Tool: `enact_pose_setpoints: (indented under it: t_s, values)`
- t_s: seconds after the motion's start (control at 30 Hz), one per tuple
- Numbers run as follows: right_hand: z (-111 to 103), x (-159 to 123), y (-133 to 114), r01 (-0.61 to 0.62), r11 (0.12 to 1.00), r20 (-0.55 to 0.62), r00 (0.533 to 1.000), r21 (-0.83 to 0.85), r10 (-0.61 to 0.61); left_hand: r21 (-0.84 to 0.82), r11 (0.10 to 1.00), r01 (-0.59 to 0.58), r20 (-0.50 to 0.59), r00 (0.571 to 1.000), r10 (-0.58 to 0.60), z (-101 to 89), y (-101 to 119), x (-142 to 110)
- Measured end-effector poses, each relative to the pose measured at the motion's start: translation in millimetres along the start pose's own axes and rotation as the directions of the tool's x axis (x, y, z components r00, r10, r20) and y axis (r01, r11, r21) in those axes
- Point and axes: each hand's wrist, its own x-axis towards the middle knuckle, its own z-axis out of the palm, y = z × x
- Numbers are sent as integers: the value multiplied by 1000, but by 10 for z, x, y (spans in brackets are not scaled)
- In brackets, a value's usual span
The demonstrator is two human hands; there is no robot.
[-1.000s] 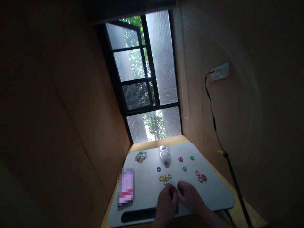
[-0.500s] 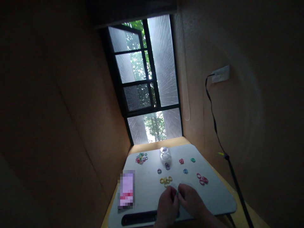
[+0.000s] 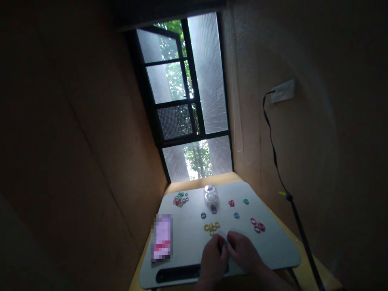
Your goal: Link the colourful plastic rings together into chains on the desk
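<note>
My left hand (image 3: 214,254) and my right hand (image 3: 242,249) meet near the front of a white lap table (image 3: 182,242). Both are closed, fingertips pinching a tiny green band (image 3: 226,242) between them; most of it is hidden. Just beyond my left hand lies a cluster of yellow ring-shaped bands (image 3: 211,228). Pink-red bands (image 3: 257,225) lie to the right of my right hand. Farther back are small groups of blue bands (image 3: 236,216), red bands (image 3: 231,203), green bands (image 3: 246,201), purple bands (image 3: 214,209) and dark bands (image 3: 203,216).
A clear plastic container (image 3: 211,196) stands at the back middle. A mixed-colour pile of bands (image 3: 180,199) lies back left. The blurred purple packet or phone (image 3: 162,238) is at the left, near a dark slot (image 3: 177,274). A black cable (image 3: 274,153) hangs on the right.
The hands stay pinched together on the green band, with only a slight finger shift. The whole view has moved slightly, so the table sits a little higher in the picture.
</note>
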Motion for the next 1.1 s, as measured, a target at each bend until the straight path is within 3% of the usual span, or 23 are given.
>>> enact_pose_setpoints:
  t_s: [1.1]
  values:
    - [-21, -15, -28, -7, 1000, 6, 1000, 6, 7, 1, 1000, 3, 9, 1000, -3, -21, 42, -23]
